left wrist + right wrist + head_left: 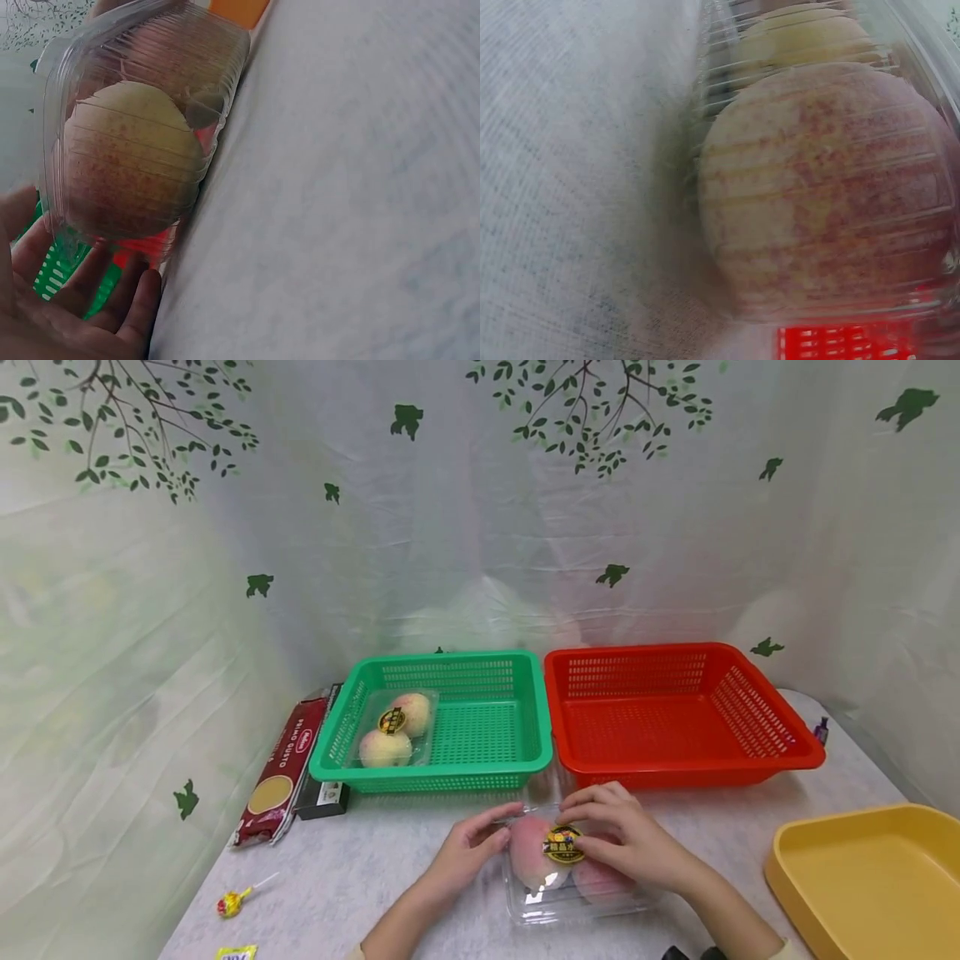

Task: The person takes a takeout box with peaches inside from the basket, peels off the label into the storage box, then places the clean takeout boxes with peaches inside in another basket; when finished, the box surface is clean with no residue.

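Observation:
A clear plastic box (536, 910) with two pink peaches (536, 853) lies on the table in front of me, a black and gold sticker (562, 844) on its lid. My left hand (463, 853) is at the box's left end. In the left wrist view its fingers (135, 296) spread loosely against that end, beside the nearer peach (131, 161). Over the box's right half lies my right hand (633, 837), fingers reaching across the lid towards the far edge and thumb by the sticker. The right wrist view shows a peach (829, 195) through the ribbed side; that hand is hidden there.
Behind the box stand a green basket (450, 770), holding another peach box (420, 752), and a red basket (690, 774). A yellow tray (862, 877) is at the right. Leftward lie a dark red packet (288, 768), a black box (324, 797) and a lollipop (231, 903).

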Demonstrator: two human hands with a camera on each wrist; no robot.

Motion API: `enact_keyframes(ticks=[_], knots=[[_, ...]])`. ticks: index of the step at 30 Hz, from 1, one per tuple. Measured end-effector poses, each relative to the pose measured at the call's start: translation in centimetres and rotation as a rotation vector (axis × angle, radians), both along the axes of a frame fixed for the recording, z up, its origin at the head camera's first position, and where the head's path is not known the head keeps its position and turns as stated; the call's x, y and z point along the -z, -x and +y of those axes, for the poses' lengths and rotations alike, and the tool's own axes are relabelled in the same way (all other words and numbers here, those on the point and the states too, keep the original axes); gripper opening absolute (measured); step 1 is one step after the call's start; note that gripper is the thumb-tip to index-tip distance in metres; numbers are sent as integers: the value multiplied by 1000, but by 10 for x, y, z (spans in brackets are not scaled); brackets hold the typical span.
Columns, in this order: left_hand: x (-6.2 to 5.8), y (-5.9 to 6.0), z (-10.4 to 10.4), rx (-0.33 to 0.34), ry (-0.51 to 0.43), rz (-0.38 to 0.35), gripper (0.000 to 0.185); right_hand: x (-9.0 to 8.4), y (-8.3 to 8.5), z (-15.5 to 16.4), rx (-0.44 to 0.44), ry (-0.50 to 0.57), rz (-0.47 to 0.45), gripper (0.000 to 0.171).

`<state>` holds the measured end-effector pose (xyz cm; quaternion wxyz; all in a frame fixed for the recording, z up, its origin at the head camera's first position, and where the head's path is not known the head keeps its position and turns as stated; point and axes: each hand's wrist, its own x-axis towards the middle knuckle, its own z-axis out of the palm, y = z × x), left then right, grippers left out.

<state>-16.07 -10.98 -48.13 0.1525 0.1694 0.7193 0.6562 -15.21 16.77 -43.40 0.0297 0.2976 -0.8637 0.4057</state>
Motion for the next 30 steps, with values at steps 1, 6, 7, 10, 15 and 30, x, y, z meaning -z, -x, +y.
enact_keyframes(ticks=[1,6,7,10,15,30], knots=[[1,-1,0,14,12,4,48,-1,1,0,-13,16,-4,25],[0,-3,-1,77,51,55,58,-3,4,-1,-56,68,27,20],[0,-3,-1,82,55,58,60,-4,5,-1,-60,75,34,19],[-2,-3,-1,87,64,47,61,-6,5,-2,-62,86,8,14],[-1,-3,-2,93,66,25,61,-10,4,-5,-83,93,-82,14],[3,-5,0,81,62,33,61,-34,3,15,-134,288,-184,14]])
